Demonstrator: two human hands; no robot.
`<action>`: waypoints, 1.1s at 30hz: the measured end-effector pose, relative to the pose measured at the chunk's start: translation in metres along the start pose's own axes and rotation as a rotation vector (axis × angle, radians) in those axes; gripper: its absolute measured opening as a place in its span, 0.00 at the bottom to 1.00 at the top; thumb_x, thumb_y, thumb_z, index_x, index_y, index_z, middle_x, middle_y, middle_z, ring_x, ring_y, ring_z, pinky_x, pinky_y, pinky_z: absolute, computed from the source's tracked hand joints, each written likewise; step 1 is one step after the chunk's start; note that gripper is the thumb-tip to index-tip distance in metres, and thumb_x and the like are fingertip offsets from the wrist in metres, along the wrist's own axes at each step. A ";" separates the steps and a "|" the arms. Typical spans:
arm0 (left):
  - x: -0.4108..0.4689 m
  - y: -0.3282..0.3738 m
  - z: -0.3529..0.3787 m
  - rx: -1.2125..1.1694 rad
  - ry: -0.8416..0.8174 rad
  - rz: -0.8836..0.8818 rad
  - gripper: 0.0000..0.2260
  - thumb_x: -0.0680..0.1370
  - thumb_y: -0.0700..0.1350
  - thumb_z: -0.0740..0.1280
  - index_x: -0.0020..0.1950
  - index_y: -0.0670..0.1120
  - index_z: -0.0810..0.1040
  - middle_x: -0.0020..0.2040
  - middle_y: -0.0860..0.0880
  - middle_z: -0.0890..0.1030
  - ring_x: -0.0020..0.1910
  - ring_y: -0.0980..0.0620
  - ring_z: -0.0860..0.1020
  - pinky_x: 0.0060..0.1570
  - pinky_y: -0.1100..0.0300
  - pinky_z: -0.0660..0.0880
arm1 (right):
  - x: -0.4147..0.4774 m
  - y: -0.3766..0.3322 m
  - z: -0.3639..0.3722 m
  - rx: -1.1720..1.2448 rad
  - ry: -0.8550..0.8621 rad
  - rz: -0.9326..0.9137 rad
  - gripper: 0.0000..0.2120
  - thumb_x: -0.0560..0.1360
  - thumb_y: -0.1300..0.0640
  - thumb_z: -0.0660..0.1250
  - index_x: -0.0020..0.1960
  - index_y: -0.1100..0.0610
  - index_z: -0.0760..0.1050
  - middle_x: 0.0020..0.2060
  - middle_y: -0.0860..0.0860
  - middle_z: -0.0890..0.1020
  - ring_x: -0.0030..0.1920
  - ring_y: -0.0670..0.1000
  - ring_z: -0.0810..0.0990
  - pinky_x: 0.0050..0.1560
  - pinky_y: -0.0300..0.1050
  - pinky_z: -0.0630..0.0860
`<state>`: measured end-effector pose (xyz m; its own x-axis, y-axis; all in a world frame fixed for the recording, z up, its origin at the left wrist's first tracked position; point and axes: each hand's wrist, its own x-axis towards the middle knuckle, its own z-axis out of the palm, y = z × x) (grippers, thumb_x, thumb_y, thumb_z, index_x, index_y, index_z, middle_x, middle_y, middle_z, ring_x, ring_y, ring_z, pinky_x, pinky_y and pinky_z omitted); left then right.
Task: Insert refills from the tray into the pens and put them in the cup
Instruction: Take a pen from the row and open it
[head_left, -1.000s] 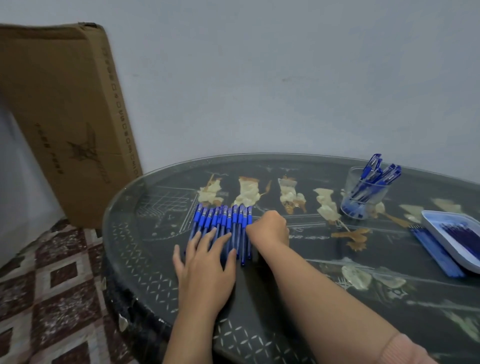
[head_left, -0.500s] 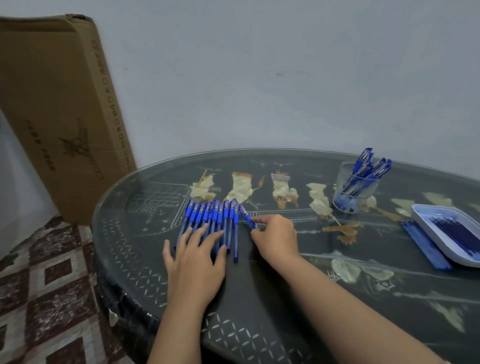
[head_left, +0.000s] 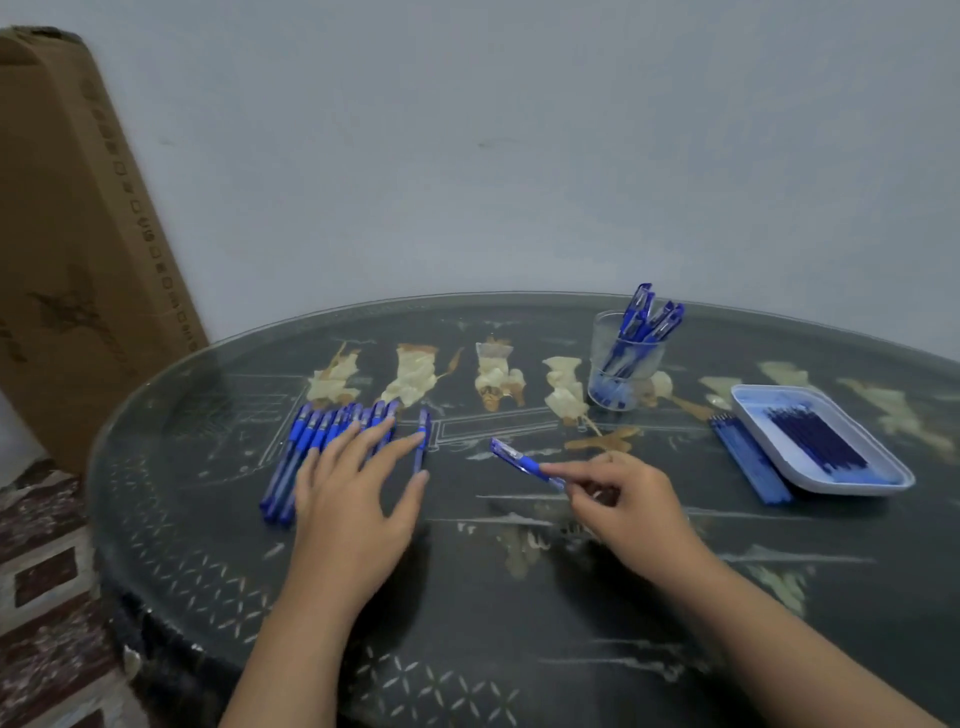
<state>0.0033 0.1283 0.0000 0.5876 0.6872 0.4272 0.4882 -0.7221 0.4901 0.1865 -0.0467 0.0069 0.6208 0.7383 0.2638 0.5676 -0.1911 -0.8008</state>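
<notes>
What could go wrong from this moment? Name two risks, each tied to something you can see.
The right hand pinches the pen only near one end, so it might slip onto the glass table. The row of pens under the left hand lies on smooth glass; lifting that hand could let them roll.

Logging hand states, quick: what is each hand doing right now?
Left hand: open, fingers flat on the row of pens.
Right hand: pinching one blue pen.
</notes>
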 end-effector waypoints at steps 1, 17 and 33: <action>0.000 0.011 0.006 -0.037 -0.022 0.076 0.21 0.75 0.64 0.58 0.65 0.63 0.75 0.70 0.59 0.72 0.73 0.54 0.65 0.74 0.44 0.57 | -0.006 0.003 -0.010 0.016 -0.013 0.001 0.23 0.74 0.66 0.69 0.48 0.36 0.82 0.38 0.52 0.77 0.36 0.44 0.74 0.39 0.30 0.69; -0.007 0.116 0.091 -0.117 -0.213 0.412 0.07 0.77 0.56 0.64 0.53 0.63 0.78 0.46 0.64 0.79 0.51 0.65 0.74 0.55 0.63 0.56 | -0.045 0.054 -0.105 -0.031 -0.094 0.029 0.19 0.71 0.65 0.73 0.47 0.40 0.85 0.40 0.49 0.78 0.36 0.43 0.77 0.39 0.31 0.71; -0.003 0.121 0.104 -0.155 -0.188 0.287 0.06 0.76 0.57 0.68 0.53 0.63 0.78 0.49 0.64 0.78 0.53 0.64 0.74 0.56 0.59 0.58 | -0.022 0.084 -0.081 -0.264 0.104 -0.243 0.13 0.73 0.59 0.67 0.53 0.43 0.81 0.41 0.42 0.78 0.44 0.45 0.78 0.45 0.56 0.76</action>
<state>0.1271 0.0306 -0.0211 0.8015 0.4217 0.4239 0.1917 -0.8527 0.4859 0.2648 -0.1312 -0.0227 0.4945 0.7156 0.4933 0.8168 -0.1886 -0.5452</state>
